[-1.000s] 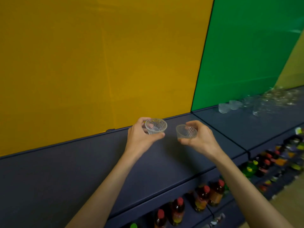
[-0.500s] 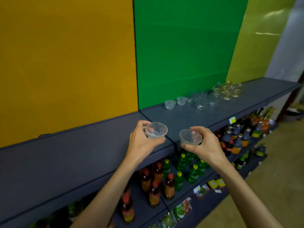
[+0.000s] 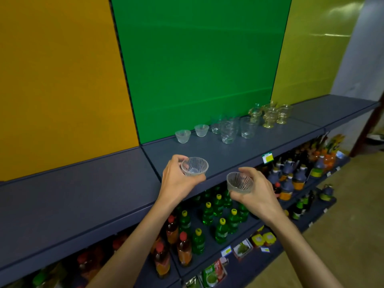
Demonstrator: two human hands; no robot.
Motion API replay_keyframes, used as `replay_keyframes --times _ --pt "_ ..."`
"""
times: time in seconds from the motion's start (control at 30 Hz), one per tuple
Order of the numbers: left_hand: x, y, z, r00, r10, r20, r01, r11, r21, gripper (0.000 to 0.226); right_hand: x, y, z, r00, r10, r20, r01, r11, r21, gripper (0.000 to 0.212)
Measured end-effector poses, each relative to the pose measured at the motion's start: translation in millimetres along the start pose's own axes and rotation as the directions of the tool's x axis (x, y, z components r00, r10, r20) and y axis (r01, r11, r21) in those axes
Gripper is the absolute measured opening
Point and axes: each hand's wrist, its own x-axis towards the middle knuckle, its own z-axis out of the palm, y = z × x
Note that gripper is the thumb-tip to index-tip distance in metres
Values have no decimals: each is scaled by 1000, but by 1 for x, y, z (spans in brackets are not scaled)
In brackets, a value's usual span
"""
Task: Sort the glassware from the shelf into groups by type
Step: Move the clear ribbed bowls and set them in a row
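Note:
My left hand (image 3: pixel 176 181) grips a small ribbed glass bowl (image 3: pixel 194 166) above the front edge of the dark blue shelf (image 3: pixel 232 152). My right hand (image 3: pixel 257 194) holds a second ribbed glass bowl (image 3: pixel 239 182) just off the shelf's front, lower and to the right. Two similar small bowls (image 3: pixel 183 136) (image 3: pixel 201 130) stand on the shelf before the green panel. Beside them are clear tumblers (image 3: pixel 228 132) and, farther right, yellowish glass mugs (image 3: pixel 270 116).
Lower shelves hold green bottles (image 3: pixel 220 217), red-capped bottles (image 3: pixel 182 248), dark jugs (image 3: pixel 291 179) and packets. A yellow price tag (image 3: pixel 267 157) sticks on the shelf edge. The shelf stretch under the yellow panel (image 3: pixel 62 196) lies to the left. Floor shows at the right.
My view has swung right, bringing the glassware group closer to centre. Both hands still hold their bowls; the right one has dropped lower, off the shelf's front edge.

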Motion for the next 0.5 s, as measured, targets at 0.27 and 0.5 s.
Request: replay_keyframes --times 0.27,0.5 --pt "87 -6 32 995 -79 -52 79 997 3 59 102 19 11 997 -46 57 47 999 -7 73" --pt "142 -21 36 974 -138 -178 144 989 22 58 205 9 33 964 -133 228 151 986 -64 65"
